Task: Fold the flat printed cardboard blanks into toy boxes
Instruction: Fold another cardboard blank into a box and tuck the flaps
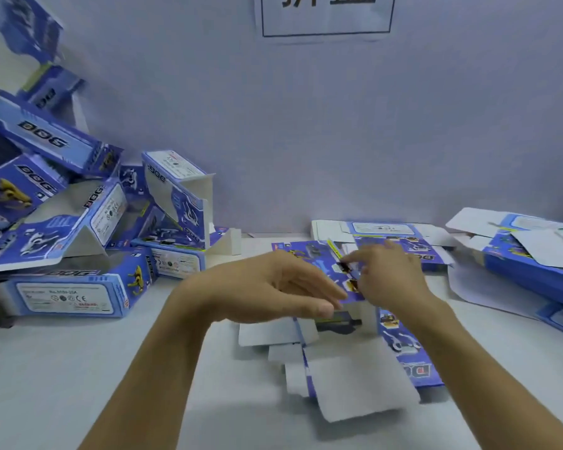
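A blue printed cardboard blank lies partly folded on the white table in front of me, its white flaps spread toward me. My left hand reaches over its far end with straight fingers, touching the raised blue panel. My right hand is beside it, fingers curled round that same raised panel. More flat blanks are stacked behind the hands. The image is motion-blurred.
A heap of folded blue DOG toy boxes fills the left side of the table. Opened blanks and boxes lie at the right edge. A pale wall with a paper sign stands close behind.
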